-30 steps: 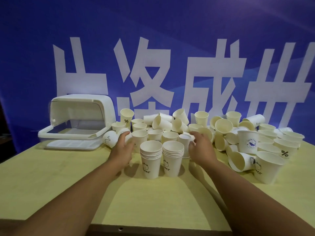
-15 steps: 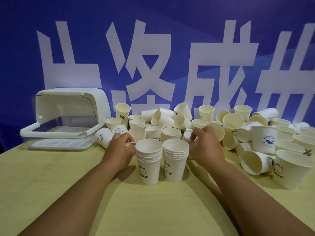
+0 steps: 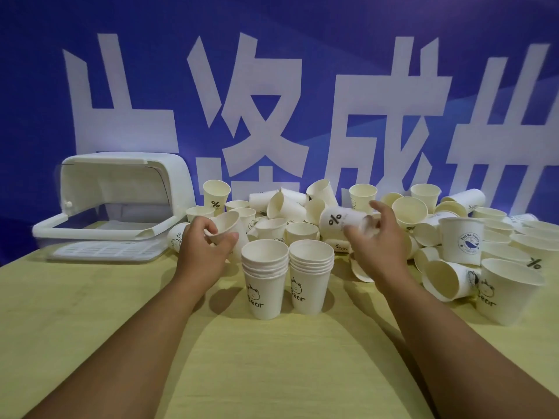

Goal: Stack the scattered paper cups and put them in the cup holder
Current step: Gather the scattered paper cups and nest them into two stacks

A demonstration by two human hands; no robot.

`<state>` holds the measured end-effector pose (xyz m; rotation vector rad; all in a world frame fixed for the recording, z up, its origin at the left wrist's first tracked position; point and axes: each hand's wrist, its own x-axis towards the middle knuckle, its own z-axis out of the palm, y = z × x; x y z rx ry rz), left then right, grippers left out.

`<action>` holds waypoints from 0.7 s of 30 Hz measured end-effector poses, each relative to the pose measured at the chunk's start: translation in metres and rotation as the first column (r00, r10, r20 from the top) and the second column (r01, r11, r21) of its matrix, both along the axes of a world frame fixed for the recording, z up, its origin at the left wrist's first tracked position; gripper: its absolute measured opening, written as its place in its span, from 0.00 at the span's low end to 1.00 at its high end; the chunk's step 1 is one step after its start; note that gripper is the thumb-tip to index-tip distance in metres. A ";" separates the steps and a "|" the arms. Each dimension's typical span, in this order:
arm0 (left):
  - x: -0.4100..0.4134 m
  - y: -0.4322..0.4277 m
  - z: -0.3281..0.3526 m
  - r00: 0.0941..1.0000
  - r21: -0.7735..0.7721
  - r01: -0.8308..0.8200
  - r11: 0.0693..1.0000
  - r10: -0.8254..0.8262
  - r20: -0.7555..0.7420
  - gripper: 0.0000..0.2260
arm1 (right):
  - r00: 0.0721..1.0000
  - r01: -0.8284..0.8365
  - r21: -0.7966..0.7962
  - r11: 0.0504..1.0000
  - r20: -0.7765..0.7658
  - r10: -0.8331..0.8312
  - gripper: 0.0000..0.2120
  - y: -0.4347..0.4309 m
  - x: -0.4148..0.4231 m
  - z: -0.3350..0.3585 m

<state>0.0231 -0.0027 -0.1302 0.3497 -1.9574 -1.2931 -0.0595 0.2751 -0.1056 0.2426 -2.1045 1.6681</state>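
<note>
Two short stacks of white paper cups stand side by side near me: the left stack (image 3: 264, 276) and the right stack (image 3: 311, 273), both printed with a bear. My left hand (image 3: 205, 247) holds a tilted single cup (image 3: 225, 226) just left of the left stack. My right hand (image 3: 378, 237) holds a sideways cup marked "%" (image 3: 340, 220) above and right of the right stack. Many loose cups (image 3: 459, 243) lie scattered behind and to the right. The white cup holder (image 3: 121, 207) sits open at the back left.
A blue banner with large white characters (image 3: 272, 101) closes off the back of the yellow-green table (image 3: 287, 358). A large bear cup (image 3: 508, 291) stands at the right, with a tipped cup (image 3: 447, 279) beside it.
Both hands have lifted a cup out of the pile: the left one now holds a tilted cup, the right one a "%" cup. The camera has moved closer.
</note>
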 end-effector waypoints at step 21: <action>0.024 0.032 0.044 0.834 0.180 0.194 0.964 -0.066 -0.548 0.31 | 0.733 -0.582 -0.498 0.643 0.022 0.680 0.18 -0.016 0.024 0.014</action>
